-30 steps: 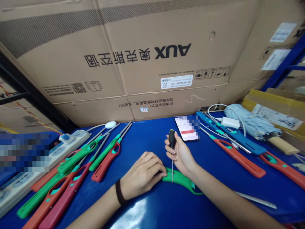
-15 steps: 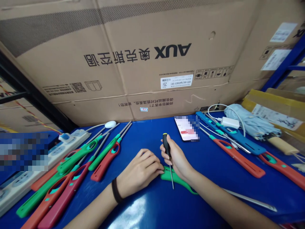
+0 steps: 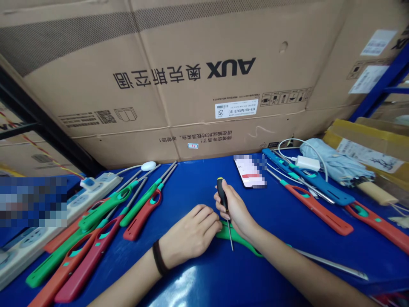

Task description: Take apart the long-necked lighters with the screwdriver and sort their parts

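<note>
From where I'm standing, the white power strip (image 3: 105, 186) is running along the far left of the blue tabletop (image 3: 185, 189), with a bunch of green, orange and red lighters (image 3: 79, 270) lying beside it, some overlapping. A white rounded gadget (image 3: 148, 166) is sitting at the back. Left hand (image 3: 193, 232), dark band (image 3: 159, 258) on the wrist, is curling its fingers down and holding the left end of the green lighter (image 3: 238, 240), which is lying on the tabletop front and centre. Right hand (image 3: 236, 209) is closing round the black-and-yellow screwdriver (image 3: 223, 194), shaft pointing down and crossing in front of that lighter; can't tell if the tip is touching anything. A phone (image 3: 247, 172) is lying behind the right hand. Metal tube (image 3: 335, 263) is sticking out past the right forearm. Further right, orange lighters (image 3: 322, 213) and blue ones (image 3: 335, 191) are lying near a folded pale-blue umbrella (image 3: 334, 162).
</note>
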The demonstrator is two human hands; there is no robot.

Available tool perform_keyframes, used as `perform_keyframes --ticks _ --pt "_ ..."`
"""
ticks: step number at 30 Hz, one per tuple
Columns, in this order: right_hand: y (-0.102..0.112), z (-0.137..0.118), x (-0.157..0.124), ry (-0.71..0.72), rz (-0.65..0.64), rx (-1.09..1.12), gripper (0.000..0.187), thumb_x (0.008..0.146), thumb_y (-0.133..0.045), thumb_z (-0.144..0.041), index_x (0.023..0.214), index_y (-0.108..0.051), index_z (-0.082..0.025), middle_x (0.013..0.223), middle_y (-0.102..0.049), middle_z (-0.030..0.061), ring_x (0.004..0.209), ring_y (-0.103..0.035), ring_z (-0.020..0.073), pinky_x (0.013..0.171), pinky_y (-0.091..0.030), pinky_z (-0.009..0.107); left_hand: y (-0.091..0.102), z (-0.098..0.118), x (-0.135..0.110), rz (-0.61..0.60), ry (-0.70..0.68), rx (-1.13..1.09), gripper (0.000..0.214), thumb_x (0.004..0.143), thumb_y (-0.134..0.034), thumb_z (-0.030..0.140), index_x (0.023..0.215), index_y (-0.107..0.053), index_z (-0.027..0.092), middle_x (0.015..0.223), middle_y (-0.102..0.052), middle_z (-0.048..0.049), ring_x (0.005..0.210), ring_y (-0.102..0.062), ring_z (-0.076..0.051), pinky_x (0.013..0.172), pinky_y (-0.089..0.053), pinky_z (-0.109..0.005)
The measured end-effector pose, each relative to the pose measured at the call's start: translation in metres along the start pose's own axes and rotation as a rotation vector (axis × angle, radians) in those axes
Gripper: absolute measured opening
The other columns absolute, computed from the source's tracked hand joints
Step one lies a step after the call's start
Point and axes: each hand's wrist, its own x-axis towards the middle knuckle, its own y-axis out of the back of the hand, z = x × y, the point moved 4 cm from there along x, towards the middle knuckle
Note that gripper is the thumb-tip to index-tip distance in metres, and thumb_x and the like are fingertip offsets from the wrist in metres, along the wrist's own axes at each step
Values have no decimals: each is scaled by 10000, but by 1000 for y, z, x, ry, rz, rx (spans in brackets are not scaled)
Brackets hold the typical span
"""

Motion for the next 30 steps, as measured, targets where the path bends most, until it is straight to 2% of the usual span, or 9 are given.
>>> perform_keyframes --ticks 4,8,12,17,20,23,26,28,30 --pt "-1 0 -1 18 11 -31 425 762 -555 -617 825 -438 -213 552 -472 -99 326 -307 22 265 -185 111 -4 2 -2 0 -7 24 351 970 -249 105 916 -596 105 851 -609 -83 805 -488 -212 871 -368 -377" --pt "-3 2 -1 27 26 -59 433 745 -568 -625 813 -422 -223 536 -476 -106 311 -317 23 263 -175 115 3 0 -2 20 15 17 361 975 -230 114 933 -588 108 869 -599 -86 828 -481 -215 889 -350 -388" --pt "-4 2 -1 15 30 -57 427 739 -587 -609 810 -421 -222 526 -479 -107 307 -327 22 267 -166 110 9 -10 -2 -17 85 3 306 977 -274 133 937 -578 123 902 -589 -83 846 -479 -216 880 -349 -401" --pt "-4 1 -2 6 26 -52 398 753 -596 -578 820 -420 -227 520 -470 -112 300 -321 22 272 -152 110 2 -31 -10 -107 227 -166 171 955 -413 175 884 -567 153 876 -585 -44 836 -489 -193 790 -380 -340" --pt "-4 2 -4 8 17 -51 395 756 -595 -577 822 -422 -228 535 -475 -107 306 -321 23 277 -157 114 -3 -41 -15 -155 314 -259 168 950 -426 174 876 -577 159 853 -591 -32 815 -495 -181 757 -383 -317" --pt "-5 0 -5 24 -7 -29 406 757 -584 -595 830 -434 -225 571 -492 -91 334 -335 31 287 -192 122 -2 -45 -16 -143 338 -270 188 953 -409 154 940 -596 166 906 -608 -42 849 -504 -184 770 -381 -325" --pt "-5 -14 -2 34 -55 69 419 746 -594 -602 840 -464 -216 585 -495 -76 366 -337 45 307 -221 143 3 -37 -12 -82 340 -326 177 954 -425 187 1014 -591 188 991 -606 -43 909 -513 -182 834 -377 -343" --pt "-4 -34 -1 54 -96 157 401 734 -622 -574 834 -494 -207 574 -487 -68 394 -351 60 331 -251 163 8 -25 -5 -34 310 -394 156 947 -454 226 1020 -588 196 1016 -597 -42 926 -520 -170 872 -373 -340" --pt "-2 -64 -4 185 -118 183 334 731 -666 -488 821 -526 -198 612 -518 -48 475 -429 81 427 -368 194 13 -8 6 -10 234 -450 142 938 -468 227 1005 -589 195 1024 -594 -46 932 -522 -163 881 -377 -326"
